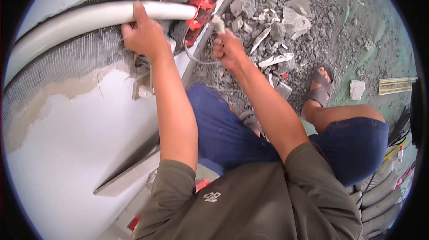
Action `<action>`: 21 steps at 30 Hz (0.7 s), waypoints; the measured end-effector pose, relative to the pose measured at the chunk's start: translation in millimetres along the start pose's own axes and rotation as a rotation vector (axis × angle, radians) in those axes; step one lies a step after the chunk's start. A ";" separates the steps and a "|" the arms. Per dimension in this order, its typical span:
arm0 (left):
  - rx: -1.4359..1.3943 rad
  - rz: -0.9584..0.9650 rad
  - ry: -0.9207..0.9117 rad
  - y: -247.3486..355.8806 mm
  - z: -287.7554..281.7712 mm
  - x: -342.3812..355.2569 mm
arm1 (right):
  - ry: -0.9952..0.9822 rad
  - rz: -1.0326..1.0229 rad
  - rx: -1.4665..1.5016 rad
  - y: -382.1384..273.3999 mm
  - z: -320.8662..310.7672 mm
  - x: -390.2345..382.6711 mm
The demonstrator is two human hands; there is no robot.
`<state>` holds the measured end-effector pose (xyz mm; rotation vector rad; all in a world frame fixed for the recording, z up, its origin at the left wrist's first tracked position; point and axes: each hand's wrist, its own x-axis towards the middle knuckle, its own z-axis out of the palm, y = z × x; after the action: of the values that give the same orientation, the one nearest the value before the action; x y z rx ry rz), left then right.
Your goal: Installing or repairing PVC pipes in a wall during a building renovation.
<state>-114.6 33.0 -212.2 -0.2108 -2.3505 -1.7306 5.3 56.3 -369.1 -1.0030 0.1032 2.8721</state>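
Here, along the white plaster wall [80, 128]'s broken edge, the long white plastic pipe [89, 18] meets the slotted red plastic frame [203, 12]. Left hand [149, 36] grips pipe, right hand [229, 50] clasps a short pale bent tube [218, 23]: best keep both steady, unstrained.

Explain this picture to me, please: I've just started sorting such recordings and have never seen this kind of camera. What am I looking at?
There is no machine here: the two bare hands belong to the person wearing the camera. This single picture comes from a wide fisheye camera on the head, looking down, so straight edges bend toward the rim and the wearer's blue shorts show. The left hand holds a long white pipe, thumb across it; the pipe reaches a red bracket. The right hand is closed around a small pale piece, too unclear to name. On the ground lie broken rubble and, at the right, a pale yellow strip.
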 end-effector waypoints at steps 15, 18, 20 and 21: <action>0.042 -0.107 -0.151 -9.2 1.8 4.9 | 0.257 -0.092 -0.031 14.3 5.3 -6.9; 0.045 -0.125 -0.131 -8.2 5.0 3.2 | -0.107 0.044 -0.038 12.2 34.5 -10.6; 0.048 -0.135 -0.099 -9.0 8.5 2.4 | -0.031 -0.021 -0.020 11.5 9.3 -7.7; 0.038 -0.126 -0.100 -8.8 11.9 5.2 | 0.029 -0.091 -0.010 7.5 0.4 0.6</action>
<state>-122.8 41.7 -222.4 -0.1495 -2.5165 -1.7673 3.7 48.9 -368.9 -1.0244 0.0447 2.7795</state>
